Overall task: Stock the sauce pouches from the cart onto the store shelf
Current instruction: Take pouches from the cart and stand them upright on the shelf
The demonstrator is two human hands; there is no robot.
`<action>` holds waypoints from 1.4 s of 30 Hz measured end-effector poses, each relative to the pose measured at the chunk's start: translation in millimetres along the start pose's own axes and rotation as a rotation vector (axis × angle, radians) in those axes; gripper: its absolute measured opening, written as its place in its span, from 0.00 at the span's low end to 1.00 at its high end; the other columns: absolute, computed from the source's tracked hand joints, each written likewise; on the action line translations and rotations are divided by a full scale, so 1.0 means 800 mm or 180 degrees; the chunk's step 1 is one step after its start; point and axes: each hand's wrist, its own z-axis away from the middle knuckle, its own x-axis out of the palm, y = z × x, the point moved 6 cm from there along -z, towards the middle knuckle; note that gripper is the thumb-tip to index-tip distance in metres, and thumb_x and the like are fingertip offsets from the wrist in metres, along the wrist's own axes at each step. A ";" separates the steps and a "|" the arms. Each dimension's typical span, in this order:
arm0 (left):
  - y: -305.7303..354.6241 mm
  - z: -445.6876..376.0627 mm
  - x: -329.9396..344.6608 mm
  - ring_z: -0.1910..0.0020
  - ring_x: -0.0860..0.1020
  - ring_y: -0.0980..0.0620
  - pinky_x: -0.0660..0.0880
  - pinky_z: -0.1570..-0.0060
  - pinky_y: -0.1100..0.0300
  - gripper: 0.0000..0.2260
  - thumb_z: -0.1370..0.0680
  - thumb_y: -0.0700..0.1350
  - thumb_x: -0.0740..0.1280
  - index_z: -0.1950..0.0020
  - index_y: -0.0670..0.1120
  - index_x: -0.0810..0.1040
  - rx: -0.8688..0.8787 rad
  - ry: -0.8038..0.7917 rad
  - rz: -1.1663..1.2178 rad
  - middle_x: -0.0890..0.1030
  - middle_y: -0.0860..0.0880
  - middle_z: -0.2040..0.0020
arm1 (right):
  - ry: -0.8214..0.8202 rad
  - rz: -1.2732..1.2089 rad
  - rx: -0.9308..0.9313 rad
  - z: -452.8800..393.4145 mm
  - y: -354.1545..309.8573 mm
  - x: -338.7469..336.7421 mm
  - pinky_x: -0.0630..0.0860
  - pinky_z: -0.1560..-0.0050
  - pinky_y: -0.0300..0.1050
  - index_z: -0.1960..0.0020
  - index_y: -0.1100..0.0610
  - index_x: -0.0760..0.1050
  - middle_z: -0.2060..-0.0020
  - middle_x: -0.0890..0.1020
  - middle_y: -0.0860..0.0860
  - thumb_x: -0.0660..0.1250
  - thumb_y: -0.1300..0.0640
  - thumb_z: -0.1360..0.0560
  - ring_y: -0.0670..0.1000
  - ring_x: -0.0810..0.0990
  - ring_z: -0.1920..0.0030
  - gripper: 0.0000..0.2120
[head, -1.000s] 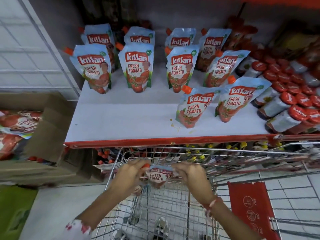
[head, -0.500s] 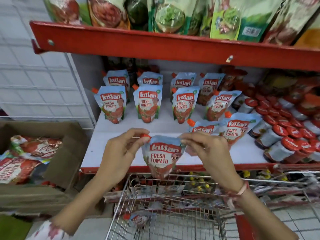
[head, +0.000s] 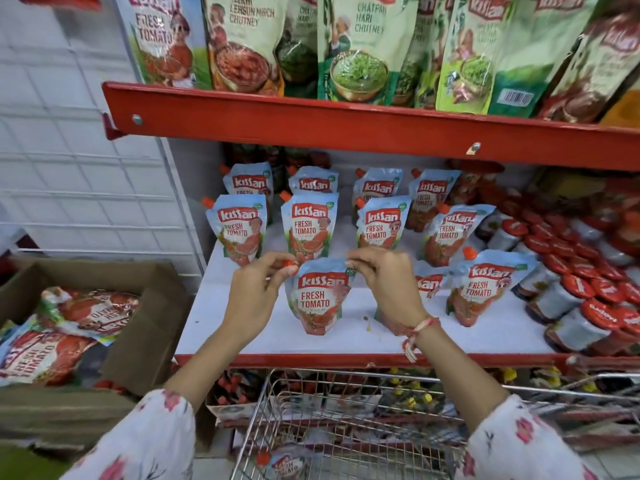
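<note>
Fronting a white tiled wall (head: 69, 150), red-edged shelf (head: 242, 327) bears pouches (head: 318, 296).

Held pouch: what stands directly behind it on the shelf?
Behind the held pouch stands another Kissan pouch, its bottom edge covered. The left hand and right hand pinch the top corners.
</note>
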 end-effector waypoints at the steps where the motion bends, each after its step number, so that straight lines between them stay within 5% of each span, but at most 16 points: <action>1: -0.002 -0.001 0.003 0.57 0.79 0.53 0.76 0.57 0.70 0.05 0.24 0.40 0.67 0.50 0.43 0.79 0.0049 0.0000 -0.0100 0.84 0.46 0.55 | -0.0023 0.0020 0.0044 0.001 0.003 0.005 0.73 0.56 0.35 0.54 0.60 0.83 0.60 0.87 0.57 0.72 0.66 0.30 0.54 0.84 0.61 0.06; 3: -0.004 -0.003 0.007 0.59 0.78 0.55 0.70 0.63 0.80 0.05 0.25 0.40 0.67 0.50 0.42 0.80 0.0132 -0.0016 -0.0251 0.85 0.45 0.54 | -0.0019 0.0043 0.0123 0.003 0.008 0.010 0.72 0.56 0.32 0.54 0.60 0.82 0.59 0.87 0.57 0.72 0.66 0.30 0.54 0.84 0.60 0.06; 6: -0.008 -0.008 0.012 0.59 0.78 0.56 0.69 0.64 0.82 0.06 0.25 0.40 0.68 0.49 0.42 0.80 0.0102 -0.0072 -0.0326 0.85 0.44 0.53 | -0.0015 0.0103 0.0171 0.003 0.012 0.010 0.73 0.56 0.35 0.53 0.60 0.82 0.57 0.87 0.57 0.71 0.64 0.29 0.54 0.84 0.59 0.06; 12: -0.009 0.003 0.007 0.50 0.79 0.53 0.75 0.51 0.64 0.12 0.24 0.42 0.67 0.41 0.44 0.76 0.0080 -0.0123 -0.0216 0.82 0.46 0.46 | -0.0171 0.0330 0.0234 0.018 0.006 0.009 0.80 0.50 0.50 0.43 0.58 0.77 0.48 0.83 0.57 0.70 0.59 0.27 0.56 0.81 0.51 0.13; 18: -0.023 0.080 -0.005 0.48 0.78 0.56 0.76 0.46 0.63 0.11 0.24 0.42 0.66 0.42 0.44 0.75 0.0423 0.0207 -0.0283 0.79 0.47 0.46 | 0.0324 0.0237 -0.0086 0.086 -0.027 0.010 0.73 0.44 0.42 0.44 0.58 0.77 0.48 0.83 0.53 0.67 0.59 0.24 0.50 0.78 0.47 0.09; 22: -0.072 0.133 0.028 0.51 0.80 0.58 0.75 0.48 0.69 0.10 0.25 0.44 0.67 0.44 0.45 0.77 0.0194 -0.0541 -0.0504 0.81 0.50 0.49 | -0.0168 -0.0073 -0.0011 0.141 -0.024 0.056 0.76 0.48 0.40 0.49 0.57 0.79 0.54 0.84 0.52 0.66 0.57 0.25 0.48 0.80 0.52 0.07; 25: -0.120 0.175 0.067 0.51 0.81 0.53 0.78 0.48 0.58 0.10 0.25 0.42 0.69 0.44 0.43 0.77 0.0158 -0.1276 -0.0907 0.83 0.47 0.49 | -0.0921 -0.0092 0.0234 0.192 -0.007 0.112 0.79 0.51 0.43 0.49 0.56 0.79 0.55 0.85 0.52 0.67 0.56 0.25 0.48 0.81 0.55 0.07; 30: -0.196 0.232 0.117 0.47 0.80 0.43 0.77 0.48 0.50 0.12 0.24 0.43 0.66 0.42 0.43 0.75 -0.0504 -0.2276 -0.1597 0.82 0.43 0.46 | -0.2587 0.0059 0.0972 0.292 0.028 0.204 0.78 0.46 0.49 0.38 0.55 0.73 0.43 0.81 0.57 0.65 0.51 0.24 0.55 0.80 0.47 0.16; 36: -0.221 0.271 0.148 0.43 0.77 0.39 0.76 0.44 0.48 0.17 0.25 0.29 0.59 0.36 0.37 0.69 -0.0179 -0.3320 -0.3137 0.77 0.38 0.41 | -0.3177 0.0632 0.1225 0.354 0.038 0.261 0.79 0.55 0.41 0.38 0.54 0.73 0.53 0.82 0.56 0.65 0.55 0.24 0.51 0.78 0.60 0.15; 42: -0.224 0.276 0.161 0.43 0.79 0.41 0.77 0.44 0.50 0.16 0.23 0.29 0.58 0.36 0.37 0.69 0.0025 -0.3619 -0.3375 0.79 0.38 0.42 | -0.3123 0.0987 0.1204 0.365 0.058 0.262 0.78 0.47 0.46 0.42 0.59 0.74 0.54 0.79 0.56 0.60 0.63 0.22 0.55 0.79 0.50 0.10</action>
